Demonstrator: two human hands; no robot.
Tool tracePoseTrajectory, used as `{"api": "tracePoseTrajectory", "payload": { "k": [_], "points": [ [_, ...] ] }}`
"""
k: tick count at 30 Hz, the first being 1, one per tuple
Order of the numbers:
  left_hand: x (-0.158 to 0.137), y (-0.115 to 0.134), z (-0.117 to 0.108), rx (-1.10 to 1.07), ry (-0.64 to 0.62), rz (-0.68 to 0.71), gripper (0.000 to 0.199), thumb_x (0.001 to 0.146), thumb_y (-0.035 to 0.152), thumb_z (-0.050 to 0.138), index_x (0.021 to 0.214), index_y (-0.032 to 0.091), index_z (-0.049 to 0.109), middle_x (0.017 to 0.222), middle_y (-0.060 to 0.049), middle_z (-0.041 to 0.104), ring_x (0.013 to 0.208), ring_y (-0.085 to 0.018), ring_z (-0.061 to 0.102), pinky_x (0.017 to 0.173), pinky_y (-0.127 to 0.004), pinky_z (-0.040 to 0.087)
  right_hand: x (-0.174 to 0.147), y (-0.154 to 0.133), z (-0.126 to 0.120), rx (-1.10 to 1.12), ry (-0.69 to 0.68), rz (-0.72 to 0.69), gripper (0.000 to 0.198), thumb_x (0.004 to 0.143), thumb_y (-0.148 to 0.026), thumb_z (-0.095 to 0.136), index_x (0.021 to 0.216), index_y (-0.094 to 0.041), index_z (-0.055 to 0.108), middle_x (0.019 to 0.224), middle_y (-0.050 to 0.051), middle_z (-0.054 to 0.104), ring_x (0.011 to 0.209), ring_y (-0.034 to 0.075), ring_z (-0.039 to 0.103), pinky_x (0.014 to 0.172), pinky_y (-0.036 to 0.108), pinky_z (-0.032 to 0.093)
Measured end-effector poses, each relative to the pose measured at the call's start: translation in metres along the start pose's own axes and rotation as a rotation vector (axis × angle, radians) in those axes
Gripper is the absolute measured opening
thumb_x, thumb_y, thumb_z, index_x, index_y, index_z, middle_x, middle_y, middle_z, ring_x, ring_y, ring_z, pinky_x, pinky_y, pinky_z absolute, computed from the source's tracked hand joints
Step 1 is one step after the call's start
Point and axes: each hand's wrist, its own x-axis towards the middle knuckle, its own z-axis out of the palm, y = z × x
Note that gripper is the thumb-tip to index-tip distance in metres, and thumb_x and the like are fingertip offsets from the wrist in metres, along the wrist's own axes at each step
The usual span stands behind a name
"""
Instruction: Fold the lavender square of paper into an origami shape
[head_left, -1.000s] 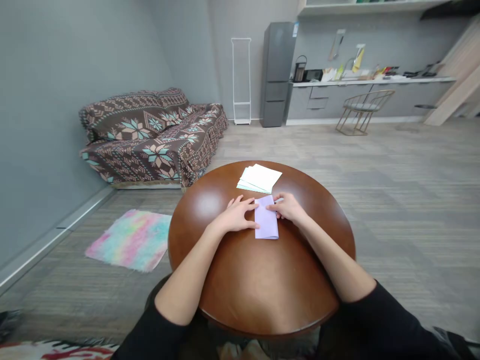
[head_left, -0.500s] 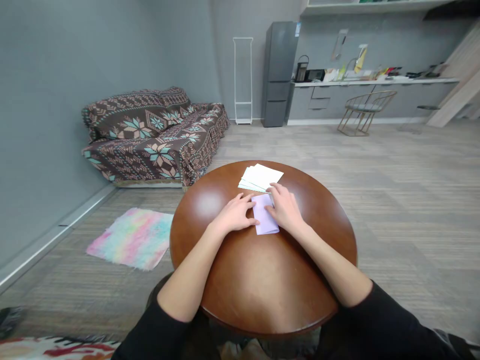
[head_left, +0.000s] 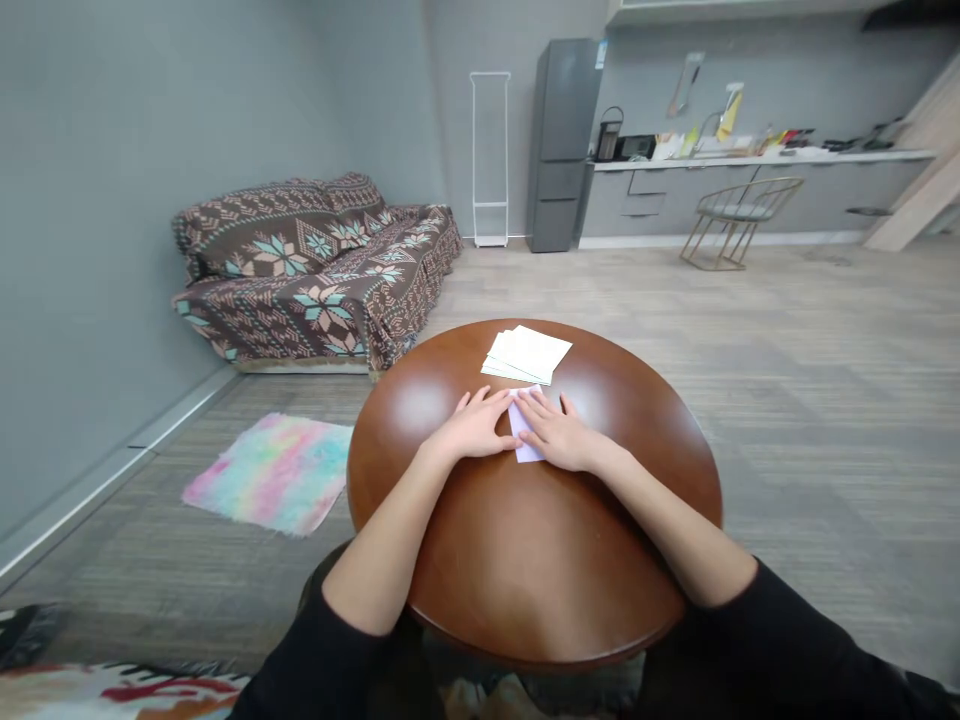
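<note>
A folded sheet of light purple paper point(head_left: 527, 450) lies on the round brown table point(head_left: 525, 560). My left hand point(head_left: 474, 427) rests at its left edge, fingers spread, with the thumb and fingertips touching the paper. Across the right part of the sheet lies my right hand point(head_left: 559, 432), palm down and fingers stretched out, hiding much of the paper. Just beyond both hands is a small fanned stack of pale sheets point(head_left: 529, 352), which neither hand touches.
Past the table on the left stands a sofa point(head_left: 315, 270) under a patterned cover. A fluffy pastel rug point(head_left: 274, 470) lies on the floor. Farther back are a grey fridge point(head_left: 559, 145), a white rack point(head_left: 491, 160), a kitchen counter point(head_left: 750, 160) and a wire chair point(head_left: 739, 215).
My right hand has flattened from a curled pose onto the purple paper, its fingers moving left across it. My left hand stays at the left edge. The view has shifted slightly.
</note>
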Motion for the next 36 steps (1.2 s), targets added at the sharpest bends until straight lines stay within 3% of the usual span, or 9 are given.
{"api": "tracePoseTrajectory", "payload": {
  "k": [13,25,32,34,36],
  "points": [
    [0.0,0.001,0.002,-0.009,-0.065,-0.015,0.116,0.075,0.08,0.057,0.164,0.028,0.002,0.171,-0.006,0.009,0.157,-0.039,0.0,0.124,-0.06,0.006,0.001,-0.001,0.003,-0.062,0.024,-0.004,0.079,0.102,-0.062,0.019,0.164,-0.016,0.002,0.17,0.01,0.006,0.158,0.031,0.0,0.121,0.068,0.005],
    [0.0,0.003,-0.001,-0.001,-0.074,-0.032,0.116,0.072,0.081,0.059,0.162,0.026,0.011,0.171,-0.007,0.013,0.157,-0.039,0.004,0.124,-0.059,0.007,-0.013,-0.006,0.007,-0.151,0.12,0.053,0.077,0.104,-0.058,0.017,0.162,-0.008,0.018,0.168,0.018,0.016,0.157,0.031,0.013,0.122,0.067,0.004],
    [0.0,0.0,0.001,-0.012,-0.06,-0.029,0.118,0.07,0.082,0.061,0.162,0.025,0.012,0.171,-0.007,0.016,0.157,-0.039,0.004,0.125,-0.059,0.007,-0.017,-0.006,0.007,-0.151,0.135,0.054,0.078,0.103,-0.058,0.021,0.162,-0.007,0.019,0.167,0.019,0.017,0.157,0.032,0.015,0.121,0.069,0.002],
    [-0.001,0.0,0.0,-0.025,-0.053,-0.023,0.112,0.074,0.08,0.059,0.162,0.026,0.015,0.17,-0.007,0.018,0.157,-0.039,0.006,0.125,-0.059,0.009,-0.016,-0.004,0.009,-0.162,0.15,0.052,0.078,0.103,-0.058,0.02,0.162,-0.007,0.02,0.167,0.02,0.018,0.157,0.032,0.015,0.121,0.07,0.003],
    [-0.003,0.002,-0.003,-0.028,0.001,-0.023,0.09,0.087,0.071,0.051,0.16,0.026,0.024,0.168,-0.007,0.025,0.157,-0.036,0.011,0.125,-0.059,0.011,-0.016,-0.004,0.01,-0.172,0.16,0.054,0.077,0.103,-0.058,0.02,0.161,-0.007,0.022,0.167,0.02,0.018,0.157,0.032,0.015,0.121,0.069,0.002]
  ]
}}
